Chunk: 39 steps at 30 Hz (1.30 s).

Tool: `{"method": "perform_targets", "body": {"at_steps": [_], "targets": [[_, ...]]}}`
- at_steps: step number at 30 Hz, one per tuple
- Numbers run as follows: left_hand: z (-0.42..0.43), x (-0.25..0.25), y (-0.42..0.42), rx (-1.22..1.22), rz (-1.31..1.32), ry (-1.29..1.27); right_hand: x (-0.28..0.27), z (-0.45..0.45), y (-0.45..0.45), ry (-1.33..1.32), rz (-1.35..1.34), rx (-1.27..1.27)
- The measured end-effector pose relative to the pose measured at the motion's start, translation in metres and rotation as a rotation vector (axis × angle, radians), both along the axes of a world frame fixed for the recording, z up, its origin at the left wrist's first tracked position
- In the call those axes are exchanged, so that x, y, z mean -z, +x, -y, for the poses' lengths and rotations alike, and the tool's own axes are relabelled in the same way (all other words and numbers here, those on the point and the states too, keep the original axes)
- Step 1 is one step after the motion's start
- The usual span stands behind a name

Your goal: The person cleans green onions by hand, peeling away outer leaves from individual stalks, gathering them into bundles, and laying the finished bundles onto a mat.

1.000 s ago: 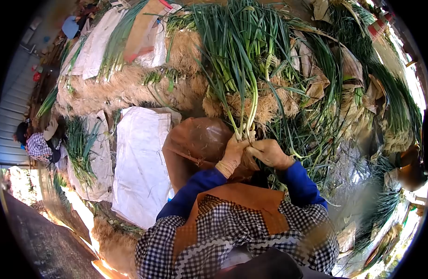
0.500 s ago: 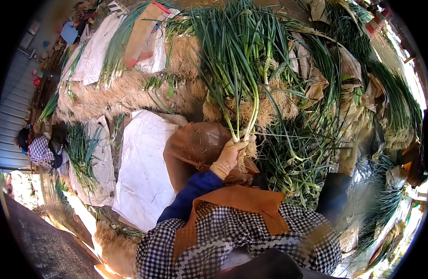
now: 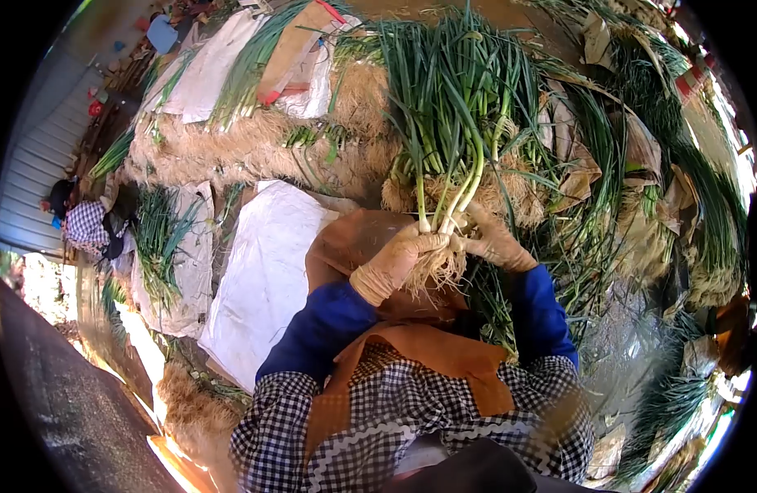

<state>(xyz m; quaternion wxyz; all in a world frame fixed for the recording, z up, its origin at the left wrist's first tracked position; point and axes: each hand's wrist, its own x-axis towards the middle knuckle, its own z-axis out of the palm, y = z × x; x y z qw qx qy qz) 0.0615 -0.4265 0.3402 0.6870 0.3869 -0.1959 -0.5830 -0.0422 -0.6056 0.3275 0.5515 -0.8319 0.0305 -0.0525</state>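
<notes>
Over my lap I hold several green onions [image 3: 466, 189], their white bases toward me and pale roots [image 3: 434, 273] hanging below. My left hand [image 3: 401, 261], in a pale glove, is closed around the stems just above the roots. From the other side, my right hand [image 3: 497, 242], also in a pale glove, has its fingers on the same white bases; part of its grip is hidden behind them. Just beyond my hands lies a large heap of green onions [image 3: 452, 90], leaves pointing away and roots toward me.
A brown plastic sheet [image 3: 345, 246] covers my lap. To the left lies a white sack [image 3: 263, 263]. Behind it runs a long row of rooted onions [image 3: 255, 160]. More onion bundles [image 3: 707, 214] lie at the right. Another person [image 3: 91, 222] is at the far left.
My right hand has come in from the right, where its arm was a blur, and now meets the onion bases. My left hand still holds them. The view has shifted slightly.
</notes>
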Motion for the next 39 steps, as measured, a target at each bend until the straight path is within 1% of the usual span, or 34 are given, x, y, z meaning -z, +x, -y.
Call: {"method": "perform_targets", "body": {"at_steps": [2, 3, 4, 5, 6, 7, 8, 9, 10, 11, 12, 13, 14, 16, 17, 18, 20, 22, 24, 26, 27, 28, 29, 30, 32, 34, 35, 36, 37, 38, 39], "targets": [[-0.01, -0.034, 0.016, -0.006, -0.022, -0.055, 0.002, -0.013, 0.021, 0.386, -0.041, -0.145], [-0.016, -0.05, 0.02, -0.04, -0.041, -0.02, 0.0, -0.02, 0.03, 0.502, -0.059, -0.181], [-0.021, -0.057, 0.028, -0.023, -0.017, -0.077, -0.009, -0.017, 0.038, 0.377, -0.095, -0.352], [-0.027, -0.063, 0.033, -0.059, -0.006, -0.054, -0.013, -0.021, 0.043, 0.377, -0.193, -0.254], [-0.033, -0.068, 0.037, -0.091, 0.005, -0.032, -0.014, -0.016, 0.047, 0.364, -0.051, -0.257], [-0.037, -0.074, 0.039, -0.105, 0.082, -0.024, -0.017, -0.012, 0.049, 0.366, 0.026, -0.07], [-0.038, -0.072, 0.039, -0.107, 0.088, -0.028, -0.02, -0.009, 0.049, 0.366, 0.098, 0.12], [-0.038, -0.066, 0.037, -0.107, 0.158, -0.022, -0.03, -0.008, 0.043, 0.453, 0.154, 0.127], [-0.036, -0.056, 0.034, -0.097, 0.225, -0.015, -0.034, -0.009, 0.043, 0.403, 0.116, 0.145], [-0.03, -0.041, 0.029, -0.067, 0.225, -0.023, -0.036, -0.017, 0.045, 0.169, 0.009, 0.194], [-0.021, -0.036, 0.016, -0.134, 0.187, -0.039, -0.037, -0.027, 0.045, -0.064, -0.102, 0.24], [-0.012, -0.003, 0.011, -0.201, 0.186, -0.047, -0.025, -0.032, 0.043, -0.216, 0.027, 0.267], [-0.004, 0.034, 0.009, -0.271, 0.186, -0.058, -0.019, -0.039, 0.039, -0.185, -0.047, 0.324], [0.003, 0.052, -0.001, -0.267, 0.206, -0.053, 0.012, -0.048, 0.031, -0.549, 0.126, 0.472], [0.003, 0.057, -0.007, -0.276, 0.287, 0.024, 0.022, -0.047, 0.021, -0.467, 0.125, 0.43], [0.004, 0.06, -0.011, -0.283, 0.371, 0.102, 0.013, -0.051, 0.007, -0.361, 0.196, 0.409], [0.002, 0.06, -0.009, -0.235, -0.028, 0.053, 0.004, -0.049, -0.025, -0.494, 0.384, 0.197], [-0.004, 0.059, 0.008, -0.193, -0.015, 0.054, -0.01, -0.042, -0.06, -0.305, 0.462, 0.011], [-0.009, 0.063, 0.014, -0.193, -0.03, 0.066, -0.018, -0.013, -0.104, 0.371, -0.452, 0.124], [-0.01, 0.075, 0.014, -0.129, -0.065, 0.055, 0.048, 0.032, -0.137, -0.301, -0.473, 0.056], [-0.008, 0.073, 0.007, -0.162, -0.055, 0.051, 0.041, 0.03, -0.133, -0.704, -0.804, 0.014], [-0.008, 0.057, 0.0, -0.166, 0.02, 0.125, 0.033, 0.028, -0.124, -1.115, -1.121, -0.029], [-0.004, 0.063, -0.006, -0.165, 0.064, 0.11, 0.053, 0.036, -0.125, -0.823, -0.712, 0.108], [-0.002, 0.071, -0.02, -0.178, 0.095, 0.111, 0.048, 0.024, -0.105, -0.227, -0.42, 0.21], [0.004, 0.072, -0.034, -0.102, 0.333, 0.131, 0.021, -0.019, -0.059, 0.538, -0.156, 0.338], [0.007, 0.092, -0.055, -0.058, 0.848, 0.246, 0.064, -0.021, -0.028, 0.775, -0.149, 0.252], [0.003, 0.09, -0.059, -0.061, 1.005, 0.273, 0.056, -0.035, -0.01, 0.723, -0.162, 0.406], [-0.002, 0.082, -0.058, -0.05, 1.16, 0.308, 0.048, -0.049, 0.005, 0.758, -0.187, 0.553], [-0.013, 0.069, -0.047, 0.026, 1.233, 0.295, 0.047, -0.052, 0.01, 0.808, -0.21, 0.56], [-0.025, 0.057, -0.023, 0.142, 1.233, 0.104, 0.046, -0.049, 0.014, 0.854, -0.226, 0.573], [-0.039, 0.046, -0.005, -0.011, 1.207, 0.056, 0.043, -0.044, 0.017, 0.824, -0.205, 0.57]]}}
